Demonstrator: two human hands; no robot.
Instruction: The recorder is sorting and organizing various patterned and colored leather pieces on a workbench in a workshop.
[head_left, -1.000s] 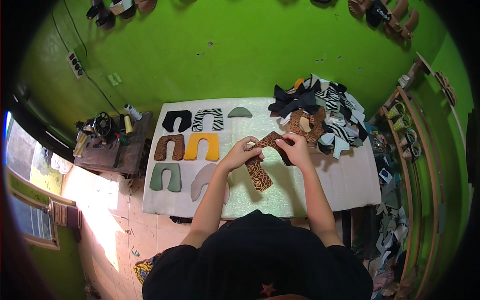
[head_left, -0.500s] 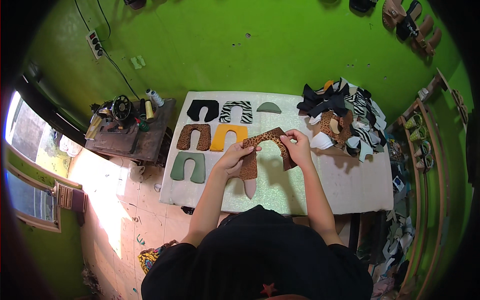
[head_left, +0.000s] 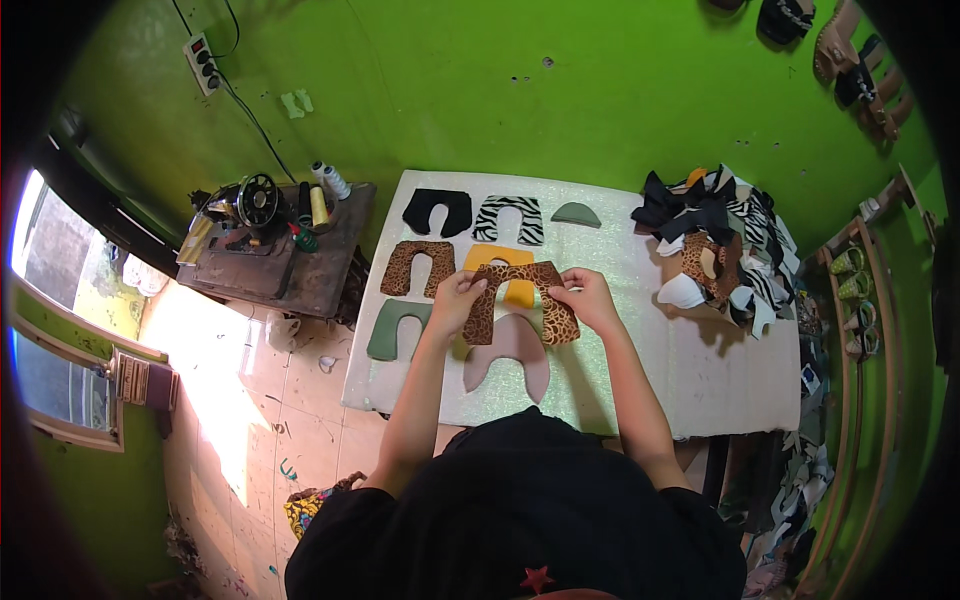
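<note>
Between my two hands hangs a U-shaped brown patterned piece (head_left: 482, 318), its opening toward me. My left hand (head_left: 460, 300) pinches its upper left side, and my right hand (head_left: 587, 297) pinches its upper right corner. Just below it on the table lies a pale pink U-shaped piece (head_left: 510, 355), partly covered from view. A yellow U-shaped piece (head_left: 487, 256) shows behind the held one. Around them lie a green U-shaped piece (head_left: 385, 335), a leopard-print one (head_left: 404, 268), a black one (head_left: 437, 205), a zebra-striped one (head_left: 490, 218) and a green half-moon piece (head_left: 576, 214).
A heap of mixed scraps (head_left: 715, 250) covers the back right of the white table (head_left: 650, 390). On the left stands a sewing machine (head_left: 245, 205) with thread spools (head_left: 319, 205). Sandals hang on the green wall (head_left: 420, 90), and a wooden rack (head_left: 845, 400) stands at the right.
The brown patterned piece has moved left and levelled out, now in front of the yellow piece. More of the pink piece shows below it. The whole view has shifted slightly.
</note>
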